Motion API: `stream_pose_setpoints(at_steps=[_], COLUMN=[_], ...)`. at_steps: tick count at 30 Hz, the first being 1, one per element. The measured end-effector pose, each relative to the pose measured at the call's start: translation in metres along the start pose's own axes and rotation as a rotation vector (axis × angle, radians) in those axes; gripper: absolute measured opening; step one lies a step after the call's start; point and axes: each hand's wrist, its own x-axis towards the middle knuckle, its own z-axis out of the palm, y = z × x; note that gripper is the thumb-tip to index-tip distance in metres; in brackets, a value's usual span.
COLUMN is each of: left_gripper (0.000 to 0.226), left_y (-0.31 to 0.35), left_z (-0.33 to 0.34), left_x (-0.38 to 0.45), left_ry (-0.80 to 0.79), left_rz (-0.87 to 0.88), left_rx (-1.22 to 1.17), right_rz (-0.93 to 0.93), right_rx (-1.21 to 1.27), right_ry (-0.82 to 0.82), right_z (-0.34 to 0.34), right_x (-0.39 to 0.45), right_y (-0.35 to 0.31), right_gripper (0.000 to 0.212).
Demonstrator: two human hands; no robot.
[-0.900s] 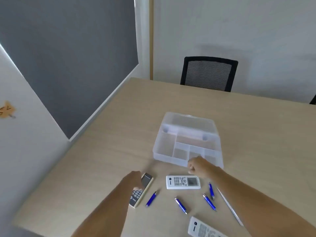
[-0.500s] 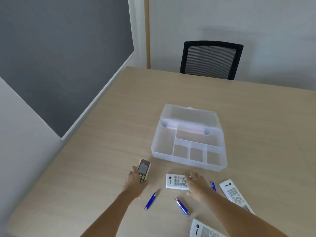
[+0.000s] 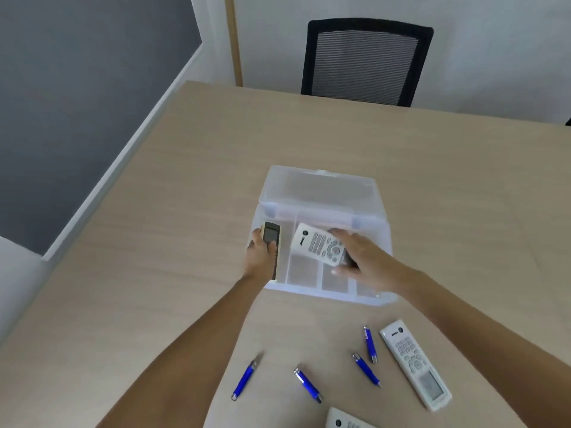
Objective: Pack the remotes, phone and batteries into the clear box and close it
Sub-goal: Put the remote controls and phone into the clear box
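Over open clear box (image 3: 369,299) – L hand (image 3: 259,254) clamps phone (image 3: 272,239), R hand (image 3: 363,257) grips remote (image 3: 318,248), seemingly above dividers.

The open box (image 3: 321,290) sits mid-surface (image 3: 463,196), its lid (image 3: 321,188) laid back on the far side, toward the chair (image 3: 366,61). Over the box's left compartment the left hand (image 3: 261,253) holds the phone (image 3: 272,239); to its right, the right hand (image 3: 361,257) holds a remote (image 3: 319,248) over the middle compartments. Nearer than the box, four batteries (image 3: 307,386) lie spread on the surface, a second remote (image 3: 415,364) to their right, a third remote (image 3: 349,421) at the near edge.
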Motion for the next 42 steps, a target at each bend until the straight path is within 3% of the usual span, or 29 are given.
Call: stream_pose_setpoints(at_steps=[2,5,12,20,23,26,28,30,31,34,37,39,42], left_gripper=[0.042,0.04,0.04,0.049,0.047,0.051,0.046,0.039,0.036,0.036,0.053,0.07,0.08], left_y=[-0.001,0.0,-0.006,-0.002,0.003,0.004,0.005,0.001,-0.003,-0.008,-0.006,-0.004,-0.001], left_z=[0.003,0.016,0.026,0.024,0.015,0.01,0.011,0.019,0.026,0.05,0.083,0.101,0.117], left_x=[0.004,0.009,0.016,0.012,0.002,-0.025,-0.055,-0.09,-0.109,-0.157,-0.197,-0.219,-0.238], left_ry=[-0.021,-0.081,-0.098,-0.041,0.053,0.159,0.144,0.048,-0.043,-0.448,-0.767,-0.863,-0.848], left_rz=[-0.012,-0.041,-0.105,-0.174,0.016,0.37,0.576,0.76,0.832,0.881,0.927,0.95,0.933], left_rx=[0.134,0.305,0.384,0.381,0.401,0.294,0.237,0.269,0.293,0.352,0.548,0.753,0.951], right_rz=[0.12,0.245,0.261,0.222,0.218,0.206,0.285,0.446,0.535,0.779,0.848,0.858,0.868], right_rx=[-0.074,-0.17,-0.144,0.026,0.079,0.139,0.182,0.176,0.145,0.077,0.064,0.067,0.219], right_ry=[0.062,-0.009,-0.259,-0.271,-0.18,0.118,0.343,0.382,0.29,-0.078,-0.06,-0.024,-0.002], right_z=[-0.016,-0.009,0.033,0.032,0.007,-0.009,0.001,0.03,0.05,0.11,0.142,0.15,0.146], right_x=[0.031,0.07,0.114,0.107,0.079,0.02,-0.033,-0.084,-0.105,-0.156,-0.187,-0.197,-0.205], right_y=[0.016,0.043,0.056,0.028,0.02,0.033,0.049,0.067,0.074,0.077,0.068,0.067,0.076], right_gripper=[0.068,0.057,0.054,0.032,0.031,0.031,0.02,0.017,0.019,0.054,0.077,0.072,0.058])
